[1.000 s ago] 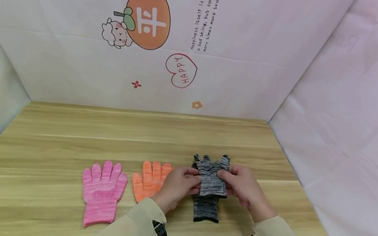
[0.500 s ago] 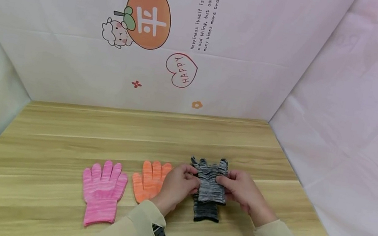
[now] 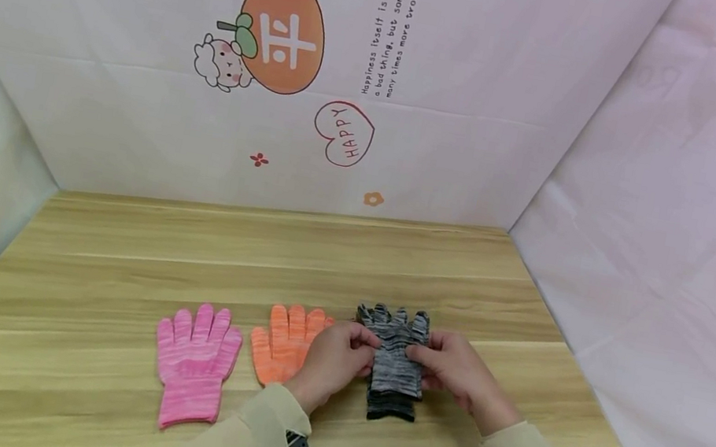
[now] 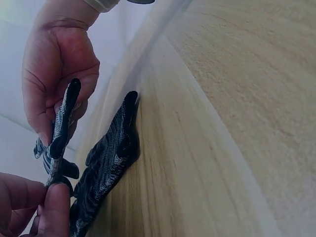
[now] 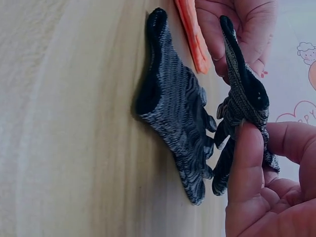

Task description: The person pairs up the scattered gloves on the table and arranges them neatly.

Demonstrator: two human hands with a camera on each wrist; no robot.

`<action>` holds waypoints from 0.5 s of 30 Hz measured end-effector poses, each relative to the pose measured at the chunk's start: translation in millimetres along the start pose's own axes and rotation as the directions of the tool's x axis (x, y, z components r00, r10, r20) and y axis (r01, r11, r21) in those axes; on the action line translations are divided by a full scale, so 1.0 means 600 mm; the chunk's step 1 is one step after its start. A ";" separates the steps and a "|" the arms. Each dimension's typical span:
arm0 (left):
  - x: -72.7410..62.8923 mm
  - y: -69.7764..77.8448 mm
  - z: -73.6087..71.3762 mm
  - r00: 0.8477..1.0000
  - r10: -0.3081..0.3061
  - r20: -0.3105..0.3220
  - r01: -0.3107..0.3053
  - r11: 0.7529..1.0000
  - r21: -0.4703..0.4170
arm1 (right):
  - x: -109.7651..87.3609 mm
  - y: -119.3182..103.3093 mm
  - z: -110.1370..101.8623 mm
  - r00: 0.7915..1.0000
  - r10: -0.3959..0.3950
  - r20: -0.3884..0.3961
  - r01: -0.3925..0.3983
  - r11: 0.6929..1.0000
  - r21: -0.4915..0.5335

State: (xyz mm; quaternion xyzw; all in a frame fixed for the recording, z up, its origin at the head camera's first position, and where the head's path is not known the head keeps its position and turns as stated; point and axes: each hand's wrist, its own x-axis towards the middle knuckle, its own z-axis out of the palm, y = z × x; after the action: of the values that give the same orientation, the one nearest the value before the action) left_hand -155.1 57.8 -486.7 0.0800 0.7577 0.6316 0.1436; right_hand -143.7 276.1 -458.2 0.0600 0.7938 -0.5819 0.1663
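A grey-black knit glove (image 3: 399, 371) is held by its two side edges, fingers pointing away from me. My left hand (image 3: 332, 363) pinches its left edge between thumb and fingers; my right hand (image 3: 458, 367) pinches the right edge. Below it a second glove of the same pattern (image 5: 170, 89) lies on the table, and in the head view only its cuff (image 3: 391, 407) shows plainly. The right wrist view has a gap between the held glove (image 5: 239, 84) and the lower one. Close by my left hand is an orange glove (image 3: 284, 346), partly covered by that hand.
Further left, a pink glove (image 3: 195, 363) lies flat, its fingers pointing away. The wood-grain table (image 3: 129, 255) meets a printed white backdrop (image 3: 136, 96) at its far edge. White cloth also hangs at both sides.
Both hands have brought the held grey-black glove towards me and lower, so it covers more of the second glove. The orange and pink gloves have stayed in place.
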 end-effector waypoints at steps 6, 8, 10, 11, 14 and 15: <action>-0.001 -0.006 0.001 1.000 0.027 0.003 -0.027 0.988 0.154 | -0.001 0.008 0.007 0.999 0.053 -0.011 -0.054 0.998 -0.018; -0.001 -0.008 0.000 0.999 0.052 0.009 -0.053 0.974 0.221 | -0.001 0.011 0.009 0.998 0.057 -0.010 -0.058 0.998 -0.028; -0.001 -0.010 0.000 0.997 0.073 0.016 -0.074 0.959 0.273 | 0.000 0.014 0.009 0.998 0.063 -0.016 -0.064 0.997 -0.038; -0.001 -0.010 0.000 0.996 0.083 0.019 -0.085 0.953 0.292 | 0.001 0.016 0.009 0.998 0.065 -0.018 -0.066 0.997 -0.043; -0.003 -0.012 -0.001 0.995 0.093 0.030 -0.097 0.944 0.315 | 0.003 0.021 0.010 0.997 0.073 -0.022 -0.074 0.996 -0.053; -0.004 -0.013 -0.002 0.995 0.089 0.034 -0.095 0.945 0.314 | 0.003 0.022 0.011 0.997 0.076 -0.020 -0.077 0.995 -0.056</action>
State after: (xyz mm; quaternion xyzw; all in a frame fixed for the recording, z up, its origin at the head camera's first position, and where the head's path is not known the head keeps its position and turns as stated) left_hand -152.8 54.6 -494.2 0.1433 0.8428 0.5076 0.1069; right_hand -140.3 274.0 -472.3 0.0908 0.8086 -0.5517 0.1830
